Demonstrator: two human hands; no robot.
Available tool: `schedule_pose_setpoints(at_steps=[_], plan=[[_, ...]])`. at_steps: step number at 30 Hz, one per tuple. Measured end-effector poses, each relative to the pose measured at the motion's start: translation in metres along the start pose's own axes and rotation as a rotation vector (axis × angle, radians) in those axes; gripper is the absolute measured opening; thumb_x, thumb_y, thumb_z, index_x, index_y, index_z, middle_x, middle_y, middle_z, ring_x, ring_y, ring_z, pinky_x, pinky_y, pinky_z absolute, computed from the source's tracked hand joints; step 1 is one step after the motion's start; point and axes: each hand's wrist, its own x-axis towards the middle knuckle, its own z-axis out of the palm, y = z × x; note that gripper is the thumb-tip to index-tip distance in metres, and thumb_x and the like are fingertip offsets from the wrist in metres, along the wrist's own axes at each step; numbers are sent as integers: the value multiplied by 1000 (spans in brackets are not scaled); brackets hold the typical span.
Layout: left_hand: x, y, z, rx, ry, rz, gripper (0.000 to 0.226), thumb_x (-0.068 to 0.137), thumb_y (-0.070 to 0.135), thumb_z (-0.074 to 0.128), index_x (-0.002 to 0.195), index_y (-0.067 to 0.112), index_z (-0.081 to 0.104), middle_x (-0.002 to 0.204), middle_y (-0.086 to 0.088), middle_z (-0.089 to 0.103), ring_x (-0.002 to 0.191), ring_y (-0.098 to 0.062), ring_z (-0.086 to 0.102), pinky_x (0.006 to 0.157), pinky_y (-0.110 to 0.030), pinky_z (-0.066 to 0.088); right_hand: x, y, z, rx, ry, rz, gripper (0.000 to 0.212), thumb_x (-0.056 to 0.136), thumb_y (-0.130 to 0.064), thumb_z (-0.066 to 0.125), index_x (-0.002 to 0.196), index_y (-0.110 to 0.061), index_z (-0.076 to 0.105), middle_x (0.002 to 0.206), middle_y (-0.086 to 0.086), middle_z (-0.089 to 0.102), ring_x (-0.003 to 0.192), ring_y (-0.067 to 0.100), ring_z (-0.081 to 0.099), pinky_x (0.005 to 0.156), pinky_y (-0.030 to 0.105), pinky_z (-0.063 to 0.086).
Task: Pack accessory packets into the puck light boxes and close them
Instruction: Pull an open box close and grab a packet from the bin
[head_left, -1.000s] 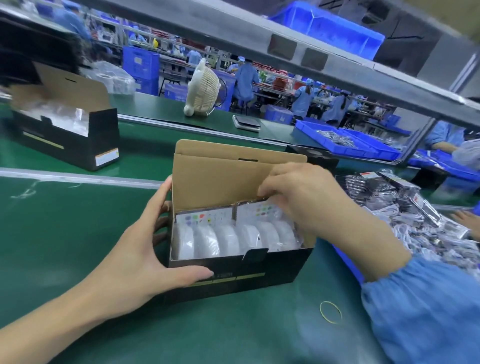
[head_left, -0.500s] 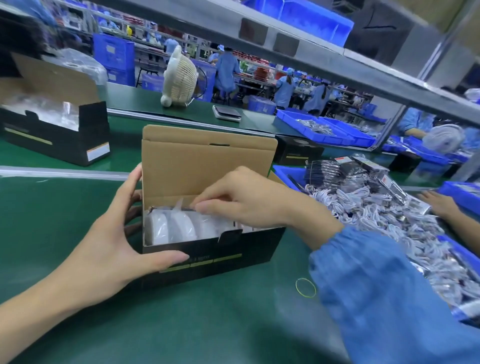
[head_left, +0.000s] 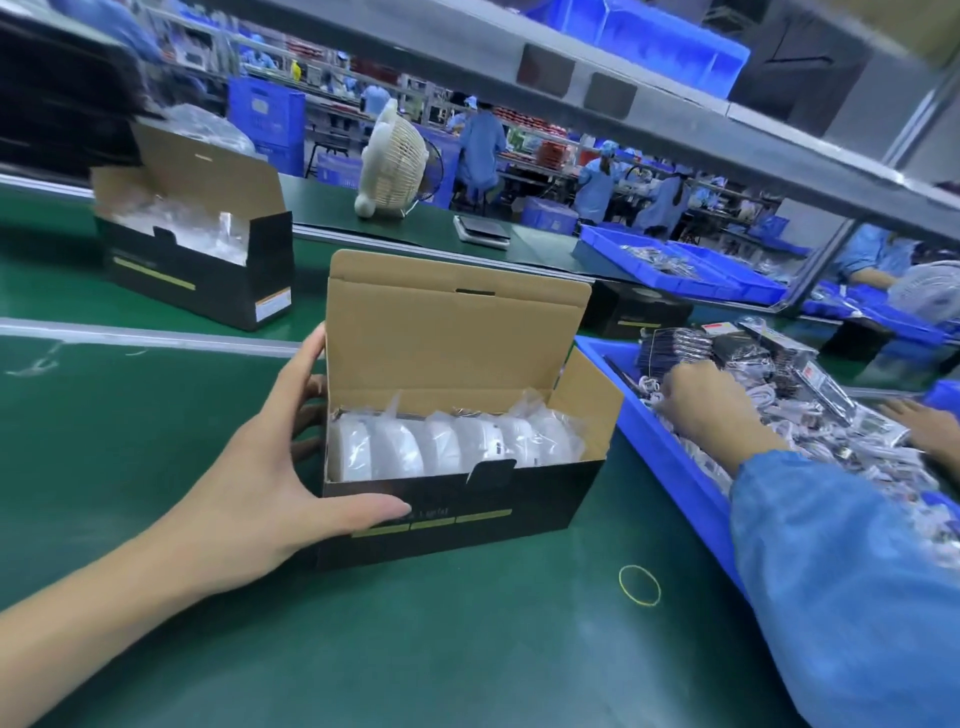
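The open puck light box (head_left: 457, 493) is gripped at its left end by the left hand (head_left: 270, 467); right of it, the right hand (head_left: 706, 402) is buried among accessory packets (head_left: 831, 431), grip indiscernible.

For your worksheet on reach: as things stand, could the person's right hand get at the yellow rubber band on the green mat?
Probably yes: the rubber band lies alone on bare mat beside the blue tray, where the right hand is.
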Motion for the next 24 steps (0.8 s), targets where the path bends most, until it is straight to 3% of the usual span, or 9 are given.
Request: schedule_pose_setpoints(at_steps=[4, 6, 8, 10, 11, 15, 17, 20, 24], plan=[[1, -1, 0, -16, -13, 10, 130, 52, 45, 93, 155, 57, 14, 141, 29, 53, 127, 3, 56, 93, -4, 44, -2, 21, -25, 218, 143, 121, 17, 79, -2, 67, 94, -5, 74, 93, 27, 66, 82, 36, 61, 79, 40, 52], [2, -2, 2, -16, -22, 14, 130, 54, 46, 93, 155, 56, 12, 141, 30, 53, 127, 3, 56, 94, -6, 44, -20, 31, -53, 373, 222, 145, 15, 80, -10, 70, 93, -8, 76, 84, 19, 68, 75, 29, 55, 75, 32, 48], [2, -3, 3, -10, -5, 13, 132, 52, 49, 94, 155, 57, 12, 139, 32, 53, 127, 3, 56, 95, -6, 44, -52, 24, -82, 721, 395, 119, 19, 76, -29, 71, 93, -23, 77, 82, 4, 72, 70, 18, 58, 63, 22, 48], [2, -4, 5, -5, 11, 12, 134, 49, 51, 96, 154, 57, 13, 135, 32, 55, 126, 2, 57, 94, -7, 45, -100, -5, -110, 1100, 492, -72, 23, 69, -43, 74, 91, -38, 74, 80, -15, 72, 69, 0, 61, 58, 12, 48], [3, -5, 6, -4, 15, 12, 135, 48, 52, 97, 154, 58, 14, 133, 31, 56, 126, 1, 57, 94, -8, 46, -123, -28, -116, 1175, 454, -237, 22, 69, -42, 77, 90, -39, 74, 80, -18, 72, 68, -3, 62, 60, 9, 49], [3, -2, 11, -17, 16, 22, 135, 44, 61, 97, 153, 57, 17, 135, 29, 58, 126, 1, 58, 97, -10, 46, -162, -136, -109, 1016, 235, -690, 16, 76, -9, 80, 92, -14, 78, 84, -3, 74, 68, 6, 65, 68, 18, 56], [2, 0, 10, -26, 20, 27, 135, 45, 63, 96, 154, 55, 16, 136, 27, 59, 127, 2, 57, 97, -10, 45, -166, -166, -102, 998, 187, -744, 15, 79, -2, 77, 92, -9, 78, 86, 0, 73, 71, 6, 62, 71, 25, 57], [1, 0, 8, -31, 3, 34, 134, 51, 55, 97, 155, 54, 12, 137, 25, 59, 126, -1, 59, 96, -9, 45, -167, -171, -92, 1130, 81, -777, 15, 78, -6, 80, 92, -10, 78, 87, -1, 74, 78, 9, 66, 70, 23, 57], [-2, -4, 11, -43, 20, 14, 138, 55, 44, 95, 159, 47, 4, 128, 30, 62, 118, 2, 63, 91, -7, 46, -175, -185, -85, 1119, 110, -706, 18, 74, -9, 82, 92, -13, 79, 84, -1, 73, 74, 12, 65, 70, 27, 55]])
